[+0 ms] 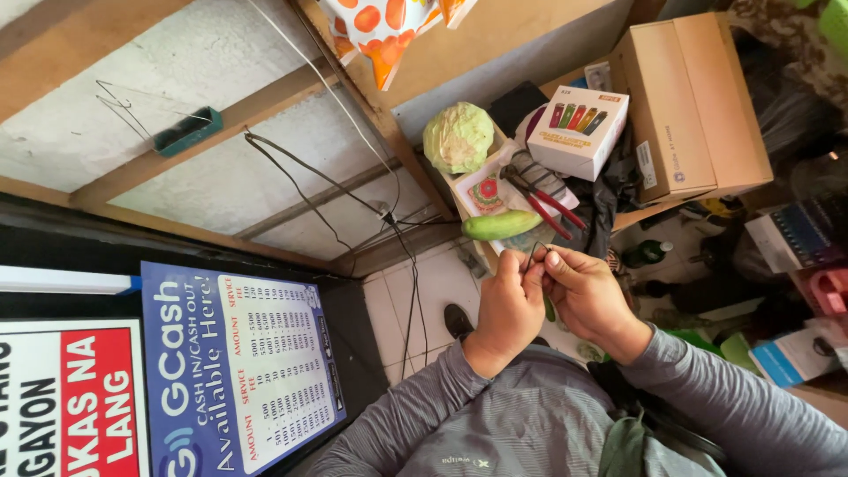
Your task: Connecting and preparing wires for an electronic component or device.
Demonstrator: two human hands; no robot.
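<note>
Left hand (511, 305): pinching one end of a thin dark bent wire (533, 253).
Right hand (587, 296): gripping the other end, fingers closed.
Wire: looping upward between both hands, equally near.

Pale green cabbage (458, 137), darker green cucumber (501, 225), red-handled pliers (541, 200) with dark jaws. Grey, finely striped sleeves (424, 411); thin dark wire (533, 253) between bare hands. White box (577, 131) printed with a row of multicoloured lighters, plain brown carton (693, 97), white bag (382, 26) dotted orange, blue and red-and-white signs (234, 371).
</note>
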